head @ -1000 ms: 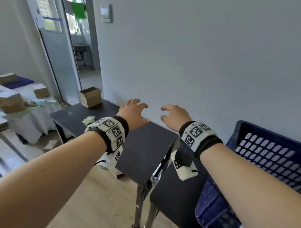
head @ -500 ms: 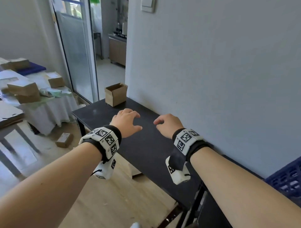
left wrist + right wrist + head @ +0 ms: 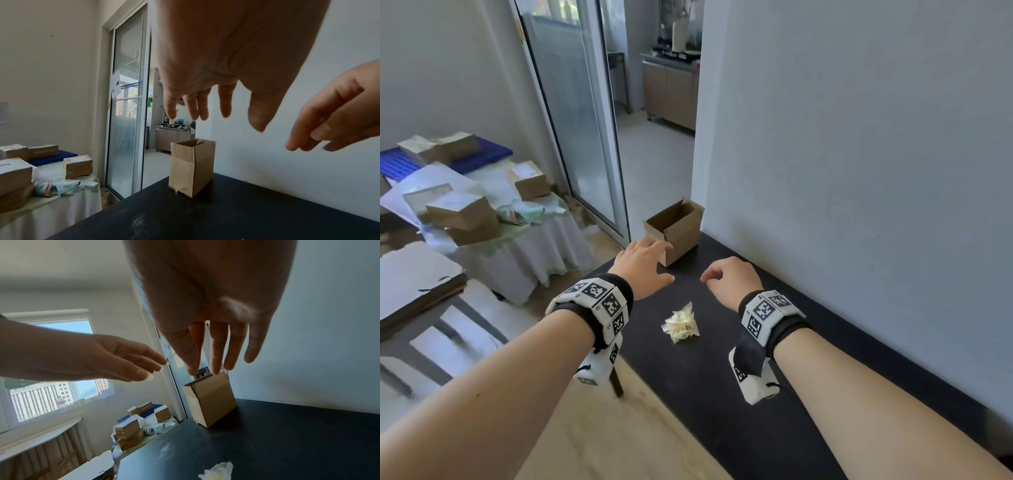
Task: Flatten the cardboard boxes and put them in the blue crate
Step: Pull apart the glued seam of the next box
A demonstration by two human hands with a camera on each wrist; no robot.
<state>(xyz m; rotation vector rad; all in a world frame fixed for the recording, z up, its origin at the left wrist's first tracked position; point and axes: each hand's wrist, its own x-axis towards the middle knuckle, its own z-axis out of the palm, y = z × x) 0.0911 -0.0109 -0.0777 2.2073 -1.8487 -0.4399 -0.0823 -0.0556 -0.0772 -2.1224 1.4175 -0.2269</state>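
So the cardboard box is a small plain brown one, standing upright with its top open and the flaps up, a strip of clear tape peeling at the bottom corner. It sits at the far end of the black tabletop, around 12 o'clock from the person, close to the grey wall.

The left hand is right in front of the box at about 11 o'clock, fingers spread loose and pointing down, not holding anything. From the wrist view there's still air between the fingertips and the box. The right hand hangs over the tabletop at about 1 o'clock, fingers relaxed and a bit apart, holding nothing either.

Between the two wrists, nearer to the person, there's a crumpled bit of clear plastic wrap lying on the tabletop. Off at 9 to 10 o'clock is a side table with a white cloth, piled with more brown boxes.
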